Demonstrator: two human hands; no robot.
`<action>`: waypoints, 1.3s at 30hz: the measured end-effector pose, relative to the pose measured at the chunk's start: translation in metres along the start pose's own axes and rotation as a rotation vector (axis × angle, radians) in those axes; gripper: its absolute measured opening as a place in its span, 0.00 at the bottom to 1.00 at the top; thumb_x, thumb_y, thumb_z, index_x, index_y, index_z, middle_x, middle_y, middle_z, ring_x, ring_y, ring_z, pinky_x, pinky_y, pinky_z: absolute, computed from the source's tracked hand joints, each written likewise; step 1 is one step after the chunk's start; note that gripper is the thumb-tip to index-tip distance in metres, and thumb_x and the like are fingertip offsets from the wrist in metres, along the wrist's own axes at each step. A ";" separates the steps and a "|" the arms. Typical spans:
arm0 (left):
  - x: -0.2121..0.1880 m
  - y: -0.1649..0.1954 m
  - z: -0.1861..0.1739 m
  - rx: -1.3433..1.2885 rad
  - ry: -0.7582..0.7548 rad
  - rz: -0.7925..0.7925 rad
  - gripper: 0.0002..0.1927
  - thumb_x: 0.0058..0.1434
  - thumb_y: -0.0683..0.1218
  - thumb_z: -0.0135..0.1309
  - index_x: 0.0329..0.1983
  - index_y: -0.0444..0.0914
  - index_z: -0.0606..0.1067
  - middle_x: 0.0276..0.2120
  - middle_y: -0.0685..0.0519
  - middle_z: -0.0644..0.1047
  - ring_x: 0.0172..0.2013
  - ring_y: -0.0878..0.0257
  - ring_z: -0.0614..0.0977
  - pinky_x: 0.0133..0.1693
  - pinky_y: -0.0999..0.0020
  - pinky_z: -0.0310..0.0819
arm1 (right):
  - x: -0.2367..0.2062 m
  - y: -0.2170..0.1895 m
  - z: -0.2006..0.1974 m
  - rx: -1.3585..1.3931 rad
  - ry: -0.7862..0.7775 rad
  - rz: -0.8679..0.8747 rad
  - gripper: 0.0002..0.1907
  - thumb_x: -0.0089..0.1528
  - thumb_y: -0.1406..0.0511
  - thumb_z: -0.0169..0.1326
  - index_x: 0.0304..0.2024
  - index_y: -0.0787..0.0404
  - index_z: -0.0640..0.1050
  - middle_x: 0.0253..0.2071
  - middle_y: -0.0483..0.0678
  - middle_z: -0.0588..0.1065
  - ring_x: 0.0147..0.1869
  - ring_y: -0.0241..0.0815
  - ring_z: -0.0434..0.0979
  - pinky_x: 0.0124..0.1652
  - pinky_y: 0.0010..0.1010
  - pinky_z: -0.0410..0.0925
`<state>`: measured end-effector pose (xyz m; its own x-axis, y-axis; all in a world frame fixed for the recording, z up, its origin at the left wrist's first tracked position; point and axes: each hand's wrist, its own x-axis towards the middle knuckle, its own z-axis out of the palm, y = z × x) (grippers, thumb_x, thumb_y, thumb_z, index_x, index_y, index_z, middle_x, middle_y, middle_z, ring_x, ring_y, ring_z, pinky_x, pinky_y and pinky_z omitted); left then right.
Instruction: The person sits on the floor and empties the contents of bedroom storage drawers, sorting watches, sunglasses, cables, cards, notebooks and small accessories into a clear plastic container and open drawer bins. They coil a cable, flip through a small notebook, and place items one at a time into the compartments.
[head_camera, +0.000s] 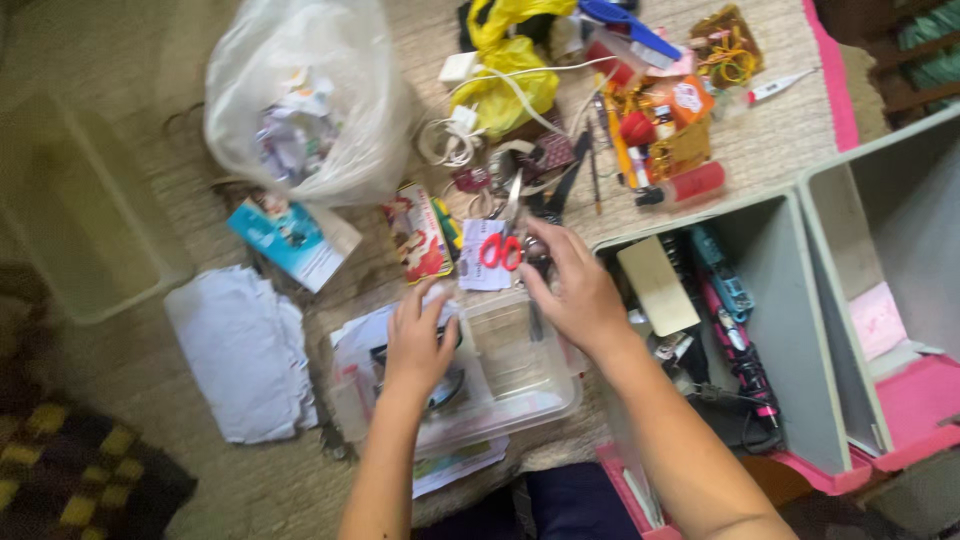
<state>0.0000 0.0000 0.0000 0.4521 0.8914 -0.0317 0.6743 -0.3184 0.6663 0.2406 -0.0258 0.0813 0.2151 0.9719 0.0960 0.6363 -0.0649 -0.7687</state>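
clear plastic box (520, 385) taken as landmark. left hand (420, 345) lies flat inside it, fingers loosely together. at its far rim, right hand (572, 290) pinches a small dark item, unclear. just beyond, red-handled scissors (503, 245) lie on paper: judged light, rigid, sharp; grip by handles. further off, white bag (300, 95).

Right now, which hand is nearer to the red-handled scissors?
Right. The right hand is beside the red-handled scissors, fingertips almost touching; the left hand rests lower, on the clear plastic box.
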 end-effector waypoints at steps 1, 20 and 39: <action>0.001 -0.008 0.001 0.020 -0.005 0.029 0.23 0.57 0.48 0.59 0.55 0.36 0.77 0.60 0.41 0.71 0.59 0.41 0.71 0.58 0.46 0.62 | -0.006 0.004 -0.006 -0.091 0.025 -0.062 0.23 0.62 0.65 0.61 0.60 0.60 0.74 0.55 0.53 0.76 0.59 0.52 0.77 0.58 0.40 0.71; -0.020 -0.090 0.009 0.155 -0.306 -0.254 0.19 0.64 0.60 0.52 0.46 0.44 0.80 0.60 0.51 0.76 0.62 0.52 0.72 0.68 0.41 0.49 | -0.020 0.023 -0.006 -0.370 0.021 -0.074 0.09 0.63 0.57 0.59 0.35 0.55 0.79 0.39 0.43 0.75 0.49 0.45 0.74 0.68 0.49 0.54; 0.013 -0.049 0.011 -0.047 0.120 -0.107 0.11 0.60 0.38 0.55 0.44 0.42 0.79 0.51 0.50 0.78 0.55 0.50 0.77 0.58 0.52 0.64 | -0.008 0.007 0.024 -0.385 -0.026 -0.122 0.10 0.66 0.56 0.56 0.41 0.54 0.80 0.42 0.43 0.76 0.51 0.45 0.73 0.67 0.47 0.53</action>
<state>-0.0205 0.0241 -0.0413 0.3040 0.9525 -0.0170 0.6858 -0.2064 0.6978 0.2256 -0.0283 0.0600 0.1050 0.9827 0.1523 0.8882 -0.0238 -0.4588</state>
